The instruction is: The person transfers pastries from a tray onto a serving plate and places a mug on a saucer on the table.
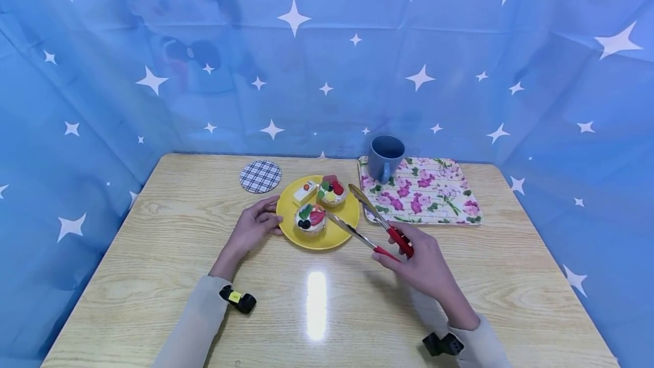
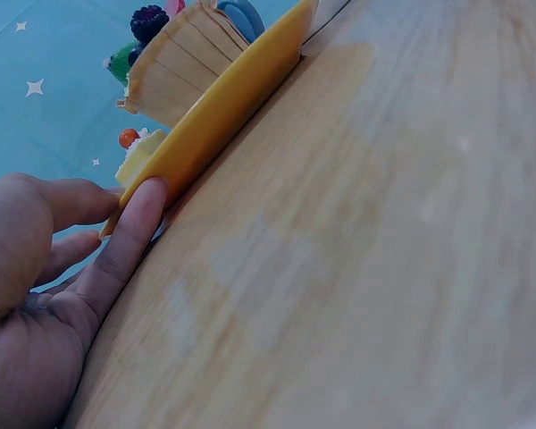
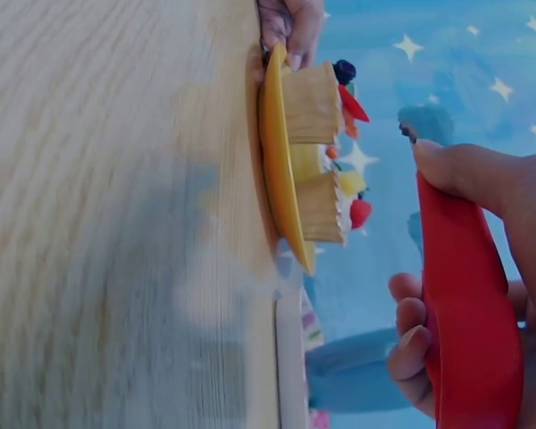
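Note:
A yellow plate (image 1: 327, 241) lies on the table with two fruit-topped tarts, a front one (image 1: 309, 220) and a rear one (image 1: 332, 191), plus a small white cake piece (image 1: 304, 194). At the plate's left rim, my left hand (image 1: 255, 223) pinches the edge between thumb and fingers, plainest in the left wrist view. My right hand (image 1: 423, 260) holds red-handled metal tongs (image 1: 400, 242). Their arms are spread apart with nothing gripped; the tips hang over the plate's right side, near the tarts. The right wrist view shows the red handle (image 3: 464, 313) under the thumb.
A floral tray (image 1: 424, 195) lies behind and right of the plate, with a blue mug (image 1: 385, 158) on its back left corner. A round checked coaster (image 1: 260, 176) lies behind the left hand. A blue starry curtain (image 1: 327, 61) hangs behind the table.

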A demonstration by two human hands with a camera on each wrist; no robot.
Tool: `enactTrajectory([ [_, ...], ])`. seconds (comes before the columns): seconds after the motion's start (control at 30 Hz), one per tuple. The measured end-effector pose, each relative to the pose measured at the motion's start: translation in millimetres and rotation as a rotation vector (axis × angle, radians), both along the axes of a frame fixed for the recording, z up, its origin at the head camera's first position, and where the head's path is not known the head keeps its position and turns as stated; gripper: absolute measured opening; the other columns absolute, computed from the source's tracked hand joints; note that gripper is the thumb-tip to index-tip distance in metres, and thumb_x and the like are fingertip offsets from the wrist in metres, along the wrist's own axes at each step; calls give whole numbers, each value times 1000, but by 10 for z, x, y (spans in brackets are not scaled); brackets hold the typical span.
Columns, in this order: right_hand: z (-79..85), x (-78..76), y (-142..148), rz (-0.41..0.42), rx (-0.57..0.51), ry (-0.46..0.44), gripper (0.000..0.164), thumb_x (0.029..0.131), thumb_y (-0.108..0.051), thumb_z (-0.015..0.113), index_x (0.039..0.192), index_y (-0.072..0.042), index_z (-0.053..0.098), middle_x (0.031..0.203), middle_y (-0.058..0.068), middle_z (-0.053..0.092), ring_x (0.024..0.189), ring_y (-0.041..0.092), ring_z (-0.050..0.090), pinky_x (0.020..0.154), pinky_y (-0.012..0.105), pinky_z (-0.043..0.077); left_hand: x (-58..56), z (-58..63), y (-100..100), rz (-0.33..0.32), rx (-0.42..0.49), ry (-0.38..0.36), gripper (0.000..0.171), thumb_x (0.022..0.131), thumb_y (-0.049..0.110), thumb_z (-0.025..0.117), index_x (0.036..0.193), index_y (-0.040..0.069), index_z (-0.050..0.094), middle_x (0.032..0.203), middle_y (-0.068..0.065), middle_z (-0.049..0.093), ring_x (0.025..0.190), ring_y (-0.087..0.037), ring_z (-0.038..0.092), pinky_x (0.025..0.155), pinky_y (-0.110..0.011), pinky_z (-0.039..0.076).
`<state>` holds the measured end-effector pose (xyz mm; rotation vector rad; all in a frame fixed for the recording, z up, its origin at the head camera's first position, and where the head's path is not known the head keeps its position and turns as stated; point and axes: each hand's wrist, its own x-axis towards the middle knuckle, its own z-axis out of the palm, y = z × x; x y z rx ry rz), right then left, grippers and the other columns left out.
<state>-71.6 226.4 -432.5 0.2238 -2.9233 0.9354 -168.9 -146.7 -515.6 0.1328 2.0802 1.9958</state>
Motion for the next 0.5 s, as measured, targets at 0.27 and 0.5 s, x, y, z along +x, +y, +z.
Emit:
enactTrajectory([
  [0.27,-9,7,110,-50,-28,1,71,80,-54,84,136,-15,64,106,7,69,83,20,53,57,20,46,11,-1,0,9,-7,-3,57,100,4,63,153,14,47,133,-20,54,98,-14,70,81,-34,69],
  [0.5,-39,-9,214,-81,-20,16,71,81,-51,84,136,-12,63,105,10,70,80,21,54,57,21,46,3,-7,1,6,12,-7,58,100,3,63,154,13,46,133,-20,54,98,-13,70,82,-35,68],
])
